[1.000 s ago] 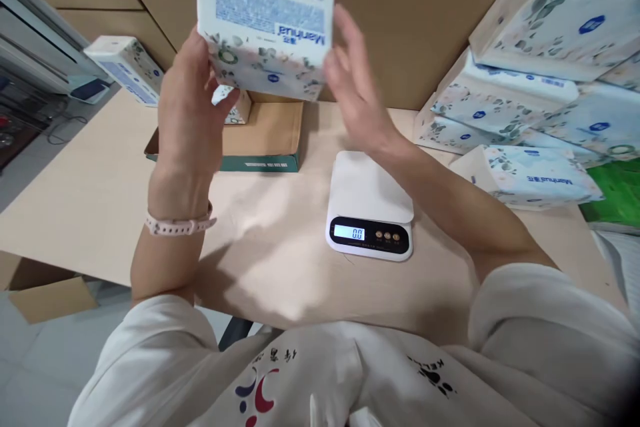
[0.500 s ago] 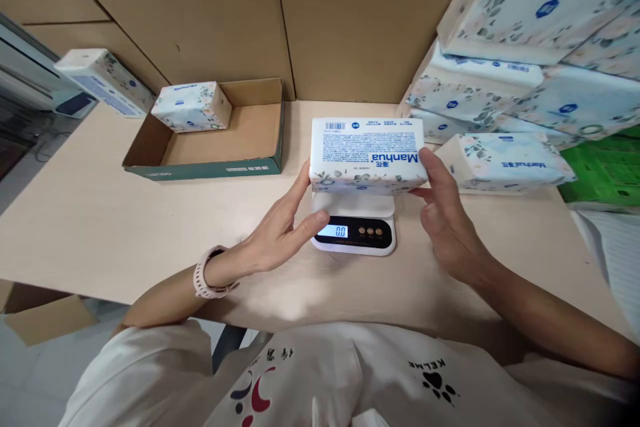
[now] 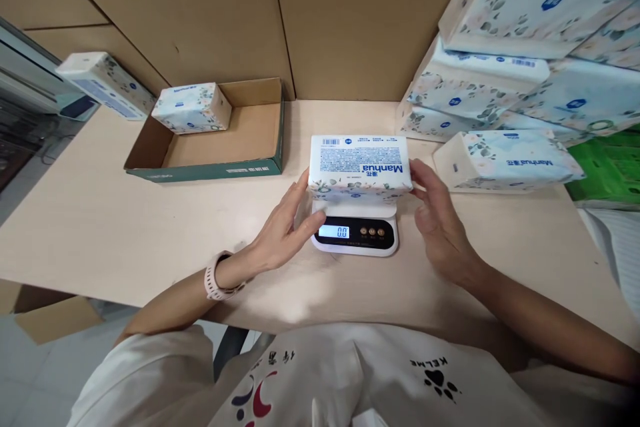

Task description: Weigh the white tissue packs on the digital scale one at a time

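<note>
Since the white floral soft-plastic tissue pack is prob. light, squashy and a bit slick, it's best held flat-handed by both ends, w/o squeezing. It's at the white plastic digital scale, contact unclear; lower than in prev. frame. L hand and R hand lightly grip it between them. Small backlit LCD: 0.0, same as prev.

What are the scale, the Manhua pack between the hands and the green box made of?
Scale: probably smooth plastic, from its evenly white body.
Manhua pack: likely thin plastic film, slightly shiny, with soft edges.
Green box: seemingly cardboard, matte, plain brown inside.
</note>
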Demonstrator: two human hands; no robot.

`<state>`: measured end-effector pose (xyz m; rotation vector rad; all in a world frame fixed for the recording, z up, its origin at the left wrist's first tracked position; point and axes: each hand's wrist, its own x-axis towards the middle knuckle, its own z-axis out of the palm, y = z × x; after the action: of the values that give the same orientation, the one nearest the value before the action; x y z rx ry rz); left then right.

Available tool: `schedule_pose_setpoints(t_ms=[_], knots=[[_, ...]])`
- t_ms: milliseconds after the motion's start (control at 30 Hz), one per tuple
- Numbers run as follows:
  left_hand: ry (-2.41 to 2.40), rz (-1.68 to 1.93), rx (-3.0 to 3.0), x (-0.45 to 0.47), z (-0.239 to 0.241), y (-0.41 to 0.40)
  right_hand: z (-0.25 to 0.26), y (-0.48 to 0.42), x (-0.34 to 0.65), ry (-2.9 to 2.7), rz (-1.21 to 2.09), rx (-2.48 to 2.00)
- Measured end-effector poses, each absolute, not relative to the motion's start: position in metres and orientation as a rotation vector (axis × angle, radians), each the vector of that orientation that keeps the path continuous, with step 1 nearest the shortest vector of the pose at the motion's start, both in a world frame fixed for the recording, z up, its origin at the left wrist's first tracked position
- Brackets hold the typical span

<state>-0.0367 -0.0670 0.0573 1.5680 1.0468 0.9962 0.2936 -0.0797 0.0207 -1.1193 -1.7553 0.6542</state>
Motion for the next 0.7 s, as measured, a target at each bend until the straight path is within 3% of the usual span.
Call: schedule_pose_setpoints(t_ms=[300, 700], knots=[[1.232, 1.384, 1.054, -0.042, 0.025, -0.059, -0.031, -0.059, 0.31, -1.253, 0.489, -1.235], [1.253, 1.444, 0.778, -0.038, 0.014, -0.048, -0.016, -0.064, 0.307, -1.385, 0.538, -1.253]])
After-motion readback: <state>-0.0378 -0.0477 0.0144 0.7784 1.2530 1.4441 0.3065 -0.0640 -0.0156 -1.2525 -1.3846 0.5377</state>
